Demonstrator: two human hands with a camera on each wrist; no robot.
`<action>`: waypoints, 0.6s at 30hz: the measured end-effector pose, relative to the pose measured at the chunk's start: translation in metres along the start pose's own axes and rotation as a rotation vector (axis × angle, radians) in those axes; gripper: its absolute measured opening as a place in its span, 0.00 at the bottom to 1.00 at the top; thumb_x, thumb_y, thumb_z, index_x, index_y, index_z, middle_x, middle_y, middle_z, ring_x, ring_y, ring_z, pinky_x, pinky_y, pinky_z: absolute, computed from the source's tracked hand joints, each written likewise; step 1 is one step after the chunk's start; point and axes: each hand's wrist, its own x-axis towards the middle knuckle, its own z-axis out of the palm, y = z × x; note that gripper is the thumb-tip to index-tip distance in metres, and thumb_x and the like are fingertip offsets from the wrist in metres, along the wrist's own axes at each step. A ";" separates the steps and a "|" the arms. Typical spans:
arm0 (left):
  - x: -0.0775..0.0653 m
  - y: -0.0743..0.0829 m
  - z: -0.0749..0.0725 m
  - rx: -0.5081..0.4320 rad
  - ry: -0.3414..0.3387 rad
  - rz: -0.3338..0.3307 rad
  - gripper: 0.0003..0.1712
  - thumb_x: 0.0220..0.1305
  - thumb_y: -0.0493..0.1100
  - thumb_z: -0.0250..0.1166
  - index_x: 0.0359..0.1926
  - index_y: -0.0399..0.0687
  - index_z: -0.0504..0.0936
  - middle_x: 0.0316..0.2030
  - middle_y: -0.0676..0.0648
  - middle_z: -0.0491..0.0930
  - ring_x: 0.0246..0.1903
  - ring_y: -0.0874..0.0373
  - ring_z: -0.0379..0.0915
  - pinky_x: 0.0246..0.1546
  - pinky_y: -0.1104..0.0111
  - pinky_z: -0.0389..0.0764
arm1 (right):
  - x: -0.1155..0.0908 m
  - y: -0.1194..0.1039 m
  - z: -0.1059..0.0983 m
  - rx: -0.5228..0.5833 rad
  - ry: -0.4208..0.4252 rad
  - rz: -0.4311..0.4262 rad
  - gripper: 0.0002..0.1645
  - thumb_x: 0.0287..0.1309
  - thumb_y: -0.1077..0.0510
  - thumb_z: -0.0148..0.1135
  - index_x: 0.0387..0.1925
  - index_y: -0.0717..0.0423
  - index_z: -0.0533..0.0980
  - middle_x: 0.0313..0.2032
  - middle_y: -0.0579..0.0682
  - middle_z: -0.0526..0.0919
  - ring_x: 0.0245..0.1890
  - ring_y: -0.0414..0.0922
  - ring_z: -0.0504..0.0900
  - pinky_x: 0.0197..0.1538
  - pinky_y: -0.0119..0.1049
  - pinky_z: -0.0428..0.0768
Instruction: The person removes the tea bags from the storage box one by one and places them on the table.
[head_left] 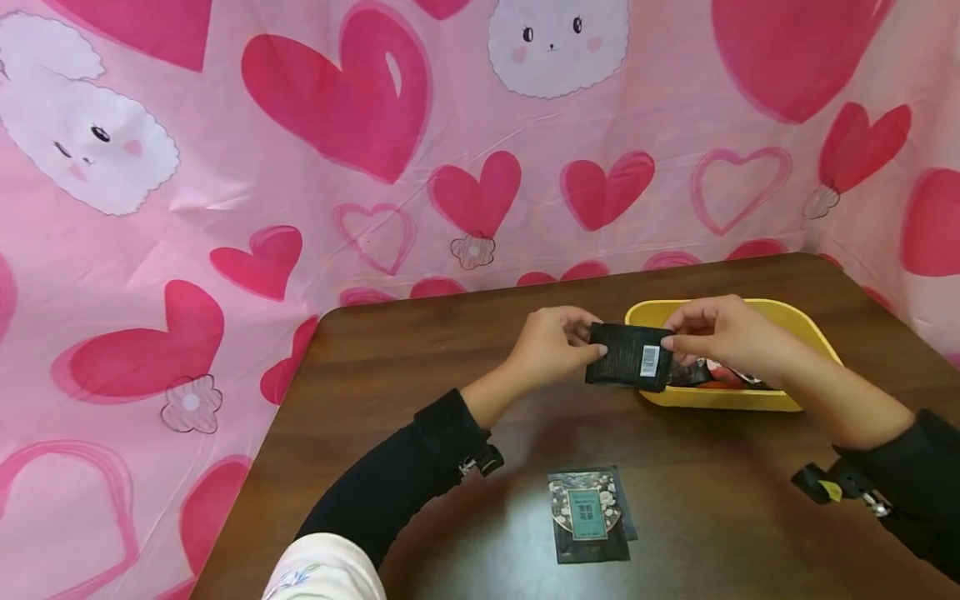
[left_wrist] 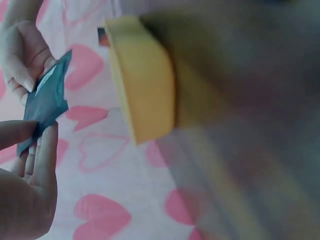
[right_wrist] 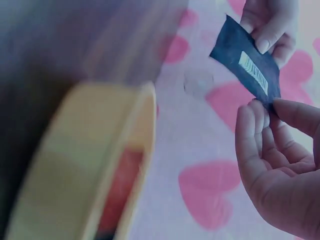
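Between both hands a small black sachet [head_left: 626, 357] is held up, its back with a white barcode label facing the head camera. My left hand [head_left: 553, 346] pinches its left end between thumb and fingers. The right hand [head_left: 723, 333] pinches the opposite end, near the barcode. Both wrist views show the sachet [left_wrist: 47, 100] spanning the two hands, clear of the table. Just behind and to the right stands a yellow basket [head_left: 720, 400], partly hidden by the right hand and forearm, with several dark and red packets [head_left: 723, 377] inside.
On the brown table [head_left: 420, 375], nearer the person, lies a black sachet [head_left: 588, 517] with a floral front and teal label, overlapping another dark one beneath. A pink heart-patterned cloth [head_left: 300, 167] hangs behind and to the left of the table.
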 end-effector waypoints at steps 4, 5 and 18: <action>-0.030 -0.017 -0.005 -0.220 -0.066 -0.129 0.14 0.50 0.32 0.72 0.40 0.38 0.83 0.27 0.46 0.81 0.25 0.60 0.79 0.29 0.64 0.85 | -0.007 -0.004 0.030 0.131 -0.094 0.004 0.15 0.60 0.58 0.63 0.43 0.66 0.76 0.33 0.55 0.82 0.31 0.50 0.82 0.39 0.39 0.84; -0.038 -0.020 -0.005 -0.266 -0.086 -0.166 0.14 0.50 0.30 0.71 0.40 0.37 0.82 0.27 0.45 0.82 0.25 0.59 0.79 0.29 0.61 0.85 | -0.008 -0.005 0.037 0.156 -0.120 -0.002 0.15 0.59 0.58 0.63 0.42 0.67 0.76 0.32 0.55 0.82 0.31 0.51 0.81 0.38 0.40 0.85; -0.116 -0.054 0.021 -0.537 -0.270 -0.518 0.14 0.48 0.21 0.67 0.35 0.35 0.78 0.17 0.46 0.76 0.13 0.58 0.74 0.18 0.66 0.83 | -0.015 0.025 0.112 0.351 -0.396 0.001 0.11 0.55 0.68 0.62 0.39 0.72 0.74 0.23 0.52 0.78 0.20 0.42 0.77 0.25 0.37 0.83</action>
